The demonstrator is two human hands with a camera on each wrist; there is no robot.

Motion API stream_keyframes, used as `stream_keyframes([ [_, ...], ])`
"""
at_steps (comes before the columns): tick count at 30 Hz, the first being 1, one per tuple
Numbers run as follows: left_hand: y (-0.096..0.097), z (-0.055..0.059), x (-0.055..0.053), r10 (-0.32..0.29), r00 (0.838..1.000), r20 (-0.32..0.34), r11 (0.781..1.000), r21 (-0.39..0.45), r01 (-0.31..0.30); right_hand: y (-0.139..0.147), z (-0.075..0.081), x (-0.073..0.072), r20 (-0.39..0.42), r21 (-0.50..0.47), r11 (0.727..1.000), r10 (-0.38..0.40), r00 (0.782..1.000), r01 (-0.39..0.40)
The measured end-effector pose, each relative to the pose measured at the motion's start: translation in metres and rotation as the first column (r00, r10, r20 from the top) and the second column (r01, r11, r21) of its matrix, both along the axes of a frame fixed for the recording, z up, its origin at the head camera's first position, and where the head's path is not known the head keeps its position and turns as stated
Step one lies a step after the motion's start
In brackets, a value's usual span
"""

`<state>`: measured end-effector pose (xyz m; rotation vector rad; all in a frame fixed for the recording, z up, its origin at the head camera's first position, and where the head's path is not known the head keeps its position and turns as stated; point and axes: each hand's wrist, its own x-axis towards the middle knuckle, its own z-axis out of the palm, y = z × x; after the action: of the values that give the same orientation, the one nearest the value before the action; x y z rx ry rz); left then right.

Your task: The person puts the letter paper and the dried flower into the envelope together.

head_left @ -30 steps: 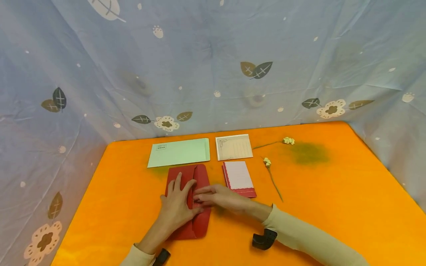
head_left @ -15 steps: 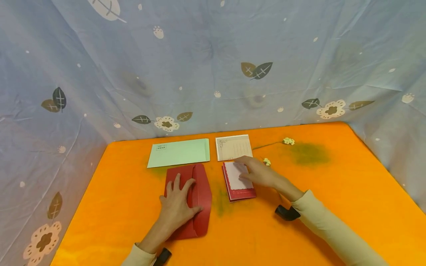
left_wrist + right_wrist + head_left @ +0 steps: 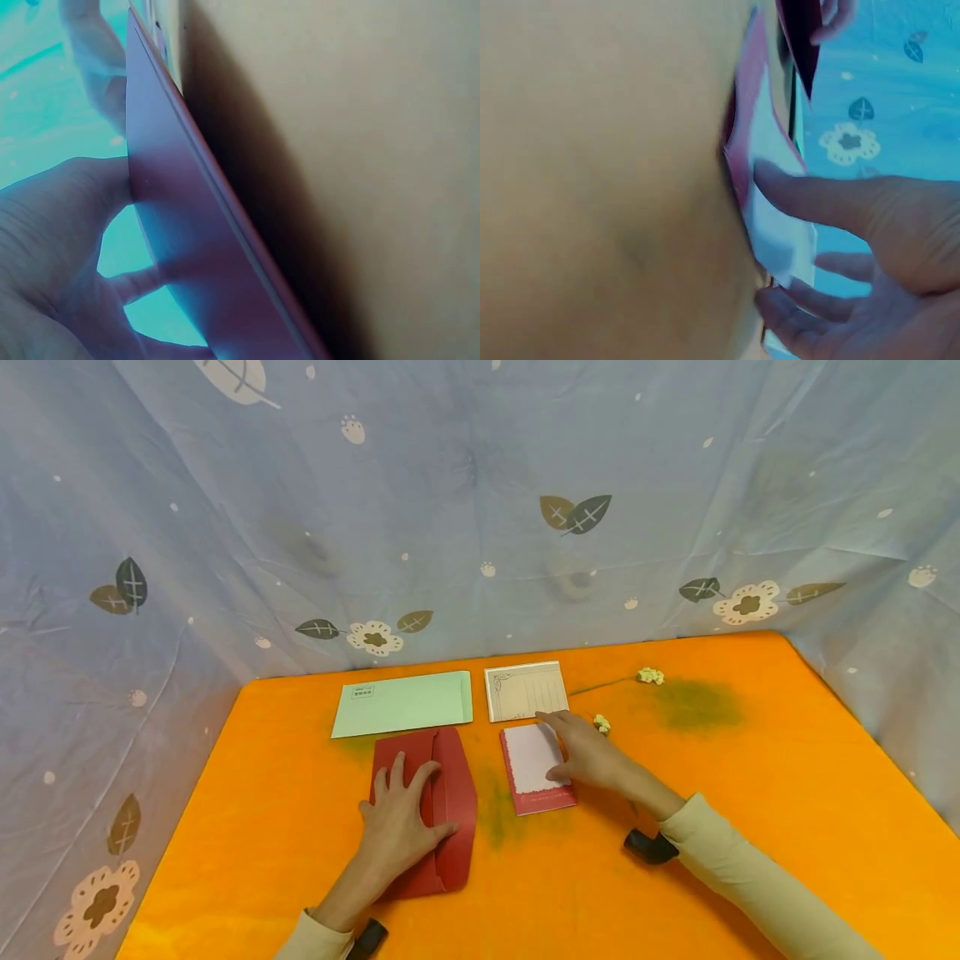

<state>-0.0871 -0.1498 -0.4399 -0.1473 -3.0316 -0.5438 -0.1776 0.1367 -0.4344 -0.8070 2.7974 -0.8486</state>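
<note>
On the left, my left hand (image 3: 400,827) rests spread over a red envelope (image 3: 456,810), whose flap is unfolded to the right. In the left wrist view its thumb (image 3: 90,184) lies against the envelope's surface. My right hand (image 3: 592,753) is at a folded white-and-red card (image 3: 534,764), with its thumb on the white face and its fingers curled at the far edge. From the right wrist view, the thumb (image 3: 787,187) and fingertips (image 3: 776,304) span the card's corner, and the card's layers are slightly parted. Part of the card's right side is hidden by the hand.
A pale green envelope (image 3: 405,703) lies at the back left. Beside it sits a cream lined card (image 3: 525,692). Two stemmed dried flowers lie to the right, one flower (image 3: 649,676) farther back and the other flower (image 3: 602,724) partly behind my right hand. Patterned curtains (image 3: 480,527) surround the orange table (image 3: 750,793).
My right hand has left the red envelope's flap and moved right to the white-and-red card, which has shifted slightly toward me. The left hand has stayed on the envelope.
</note>
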Motion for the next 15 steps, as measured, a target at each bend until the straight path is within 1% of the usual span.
stream_keyframes([
  [1, 0.0, 0.0, 0.0, 0.002, 1.0, 0.001, 1.0, 0.002, -0.002, -0.001, -0.001, 0.001, 0.007, -0.027, 0.999, -0.021, 1.0, 0.021],
  [4, 0.0, 0.0, -0.001, 0.008, 1.0, 0.002, 1.0, 0.007, -0.008, -0.003, -0.003, 0.004, 0.066, -0.108, 0.989, -0.094, 0.993, 0.101],
  [6, 0.0, 0.0, -0.001, 0.01, 1.0, 0.004, 1.0, 0.008, -0.01, -0.004, -0.004, 0.006, 0.122, -0.144, 0.976, -0.146, 0.982, 0.163],
  [8, 0.0, -0.001, -0.002, 0.012, 1.0, 0.005, 1.0, 0.008, -0.012, -0.003, -0.004, 0.006, 0.169, -0.164, 0.965, -0.176, 0.97, 0.203],
  [10, 0.0, -0.001, -0.002, 0.011, 1.0, 0.006, 1.0, 0.008, -0.011, -0.001, -0.002, 0.006, 0.218, -0.175, 0.957, -0.193, 0.957, 0.233],
  [12, 0.0, -0.001, -0.002, 0.01, 1.0, 0.007, 1.0, 0.007, -0.01, 0.001, 0.001, 0.005, 0.272, -0.201, 0.949, -0.185, 0.944, 0.244],
  [13, 0.0, -0.001, -0.001, 0.01, 1.0, 0.006, 1.0, 0.008, -0.01, 0.002, 0.003, 0.004, 0.314, -0.224, 0.942, -0.172, 0.934, 0.249],
  [15, 0.0, -0.001, -0.001, 0.009, 1.0, 0.003, 1.0, 0.006, -0.009, 0.004, 0.007, 0.002, 0.405, -0.26, 0.925, -0.156, 0.901, 0.277],
])
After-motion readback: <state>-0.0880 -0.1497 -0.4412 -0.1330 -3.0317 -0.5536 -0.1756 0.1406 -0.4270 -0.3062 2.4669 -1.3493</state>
